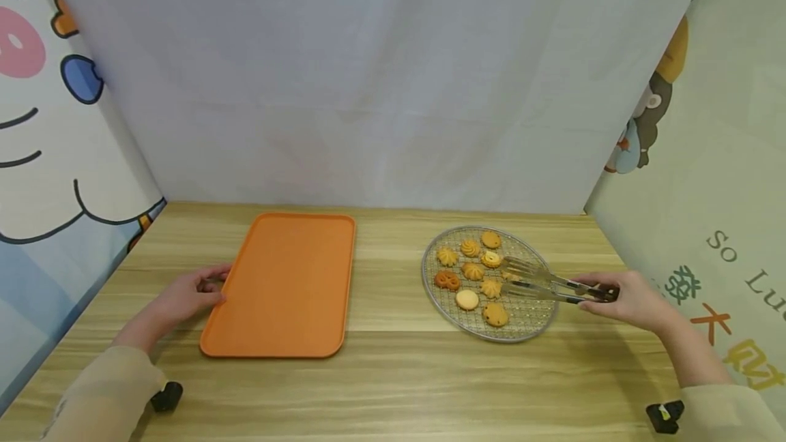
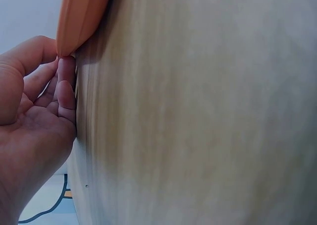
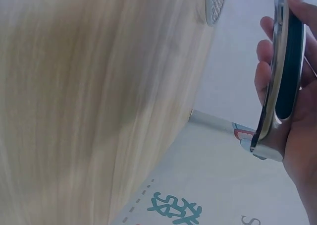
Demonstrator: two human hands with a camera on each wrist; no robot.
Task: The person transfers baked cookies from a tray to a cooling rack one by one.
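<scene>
An empty orange tray [image 1: 285,282] lies on the wooden table, left of centre. My left hand [image 1: 190,294] rests on the table at the tray's left edge [image 2: 79,17], fingers loosely curled and touching its rim. A round wire rack [image 1: 528,316] to the right carries several cookies [image 1: 473,270]. My right hand [image 1: 626,299] grips the handle end of metal tongs [image 1: 546,285], whose tips lie over the rack near the cookies. The tongs' handle [image 3: 280,71] shows in the right wrist view, fingers curled around it.
White cloth hangs behind the table; cartoon-printed panels [image 1: 37,121] close in both sides. Small black objects [image 1: 166,395] sit near the front edge by each sleeve. Bare table [image 1: 393,387] lies between tray and rack and along the front.
</scene>
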